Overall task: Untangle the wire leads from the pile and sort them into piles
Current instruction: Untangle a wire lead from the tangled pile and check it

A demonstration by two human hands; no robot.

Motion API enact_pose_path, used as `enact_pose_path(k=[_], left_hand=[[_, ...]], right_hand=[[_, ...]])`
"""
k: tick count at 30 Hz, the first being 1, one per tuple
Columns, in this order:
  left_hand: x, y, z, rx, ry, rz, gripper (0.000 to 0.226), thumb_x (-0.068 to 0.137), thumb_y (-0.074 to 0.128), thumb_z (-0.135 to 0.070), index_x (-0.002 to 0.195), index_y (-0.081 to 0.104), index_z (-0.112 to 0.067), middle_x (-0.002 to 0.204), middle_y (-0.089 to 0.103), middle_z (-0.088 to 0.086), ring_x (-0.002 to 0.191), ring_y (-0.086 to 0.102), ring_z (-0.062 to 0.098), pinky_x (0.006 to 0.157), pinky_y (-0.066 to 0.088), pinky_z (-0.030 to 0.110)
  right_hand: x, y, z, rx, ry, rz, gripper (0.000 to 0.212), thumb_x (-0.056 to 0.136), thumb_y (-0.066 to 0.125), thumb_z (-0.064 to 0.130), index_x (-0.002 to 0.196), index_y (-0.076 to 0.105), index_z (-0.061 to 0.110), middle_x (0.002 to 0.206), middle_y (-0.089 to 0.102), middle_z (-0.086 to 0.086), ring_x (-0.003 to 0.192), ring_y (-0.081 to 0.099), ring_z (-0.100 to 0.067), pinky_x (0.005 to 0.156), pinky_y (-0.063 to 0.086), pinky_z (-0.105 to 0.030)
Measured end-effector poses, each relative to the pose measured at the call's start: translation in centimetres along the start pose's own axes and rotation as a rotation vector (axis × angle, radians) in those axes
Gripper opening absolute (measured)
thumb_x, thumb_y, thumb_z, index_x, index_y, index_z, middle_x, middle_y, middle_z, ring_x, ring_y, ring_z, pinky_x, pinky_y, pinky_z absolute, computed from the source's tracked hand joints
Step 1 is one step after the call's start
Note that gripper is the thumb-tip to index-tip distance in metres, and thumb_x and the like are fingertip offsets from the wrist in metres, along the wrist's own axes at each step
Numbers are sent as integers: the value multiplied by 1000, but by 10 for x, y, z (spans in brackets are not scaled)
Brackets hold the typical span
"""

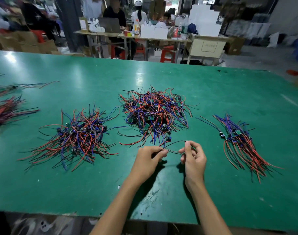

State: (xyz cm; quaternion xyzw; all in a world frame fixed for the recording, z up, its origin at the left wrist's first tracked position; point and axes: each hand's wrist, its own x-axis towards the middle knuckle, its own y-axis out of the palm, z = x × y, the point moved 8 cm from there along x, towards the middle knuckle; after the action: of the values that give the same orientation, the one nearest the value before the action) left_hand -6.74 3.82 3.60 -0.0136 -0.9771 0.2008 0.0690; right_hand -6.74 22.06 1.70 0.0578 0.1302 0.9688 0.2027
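A big tangled pile (pixel 155 114) of red, blue and black wire leads with small green boards lies at the table's middle. Just in front of it both hands hold one wire lead (pixel 174 142) off the table. My left hand (pixel 149 160) pinches its left end between thumb and fingers. My right hand (pixel 193 156) pinches the black wire's loop at its right. A looser pile (pixel 77 138) lies to the left. A combed pile (pixel 241 143) with wires running toward me lies to the right.
The green table (pixel 161 78) stretches far back, with its front edge close to me. More wire bundles (pixel 5 109) lie at the far left edge. Behind the table, people sit at benches with boxes, bottles and red stools.
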Motion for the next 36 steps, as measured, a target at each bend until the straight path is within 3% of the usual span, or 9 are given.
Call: enact_pose_path(k=[5, 8, 11, 14, 18, 23, 27, 31, 36], left_hand=[[-6, -28, -7, 93, 38, -91, 15, 93, 70, -36, 87, 80, -28, 98, 71, -11, 92, 61, 5, 85, 46, 27], [-5, -61, -25, 228, 86, -242, 20, 95, 63, -42, 90, 80, -32, 115, 62, -10, 106, 54, 6, 89, 40, 26], [2, -95, -36, -57, 42, -267, 28, 100, 56, -41, 89, 79, -28, 87, 73, -4, 75, 62, 7, 72, 50, 27], [4, -141, -27, -214, -50, -360, 33, 102, 56, -40, 88, 80, -22, 62, 66, 1, 52, 51, 13, 49, 41, 22], [1, -225, 4, 104, -228, -667, 38, 104, 47, -42, 95, 76, -19, 72, 69, 4, 58, 52, 21, 58, 36, 30], [2, -240, 36, 557, -567, -482, 57, 98, 60, -40, 124, 49, 10, 138, 37, 31, 105, 56, 49, 97, 44, 52], [-11, -203, 1, 602, -274, -624, 47, 94, 66, -18, 135, 46, -6, 136, 33, 18, 86, 58, 42, 87, 47, 50], [-13, -94, -30, 501, 168, -138, 26, 101, 57, -29, 126, 64, -23, 124, 58, -2, 100, 56, 14, 100, 44, 35], [-11, -1, -23, 198, 86, 164, 34, 101, 59, -33, 132, 65, -20, 111, 71, -4, 93, 62, 8, 93, 51, 30]], right_hand=[[-3, 9, -5, -50, 17, 93, 10, 98, 64, 29, 104, 64, 21, 79, 75, -7, 55, 53, -9, 52, 46, -19], [-8, 20, 4, -334, -151, 222, 29, 98, 66, 21, 124, 62, 34, 117, 69, 5, 87, 61, -10, 79, 52, -29], [-14, 46, 1, -970, -393, 421, 57, 99, 60, 21, 150, 42, 38, 159, 32, 6, 129, 38, -16, 111, 32, -38], [-17, 60, -13, -1311, -387, 487, 50, 103, 47, 36, 152, 37, 41, 164, 23, 8, 139, 29, -17, 112, 25, -39], [-18, 57, 1, -1146, -422, 341, 22, 97, 64, 30, 117, 71, 30, 121, 54, 4, 115, 48, -19, 96, 37, -36], [-9, 44, 2, -837, -332, 265, 4, 93, 73, 20, 92, 76, 18, 92, 64, 1, 87, 62, -18, 85, 49, -35], [-2, 28, 1, -601, -235, 150, 7, 95, 70, 26, 89, 71, 25, 87, 72, 9, 83, 67, -9, 80, 51, -26], [1, 21, -3, -338, -155, 164, 8, 98, 67, 22, 91, 70, 22, 80, 73, 11, 62, 61, -5, 63, 49, -18], [-2, 24, -7, -269, -146, 262, 13, 90, 68, 31, 86, 72, 20, 83, 73, 8, 68, 63, -6, 66, 52, -25]])
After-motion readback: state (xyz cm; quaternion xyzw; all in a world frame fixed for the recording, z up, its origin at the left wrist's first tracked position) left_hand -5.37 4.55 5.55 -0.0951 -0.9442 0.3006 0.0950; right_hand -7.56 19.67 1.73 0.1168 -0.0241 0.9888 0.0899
